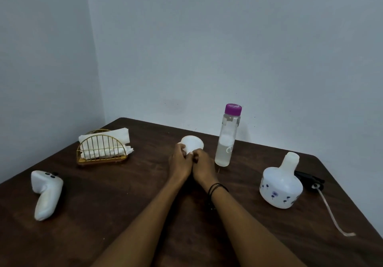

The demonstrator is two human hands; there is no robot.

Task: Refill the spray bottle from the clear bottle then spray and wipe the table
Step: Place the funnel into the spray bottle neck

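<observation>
Refill prep stage. Both hands, left (179, 159) and right (202, 164), fingers clamped on a white funnel (191, 143) at frame centre. Spray bottle (280, 186) stands uncapped lower right; clear bottle (227, 138) is capped beside the funnel. Next: seat the funnel in the spray bottle's neck.

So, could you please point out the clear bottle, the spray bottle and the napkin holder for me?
clear bottle (226, 142), head view, on its glass body.
spray bottle (280, 188), head view, on its white flowered body.
napkin holder (99, 149), head view, on its gold wire front.
</observation>
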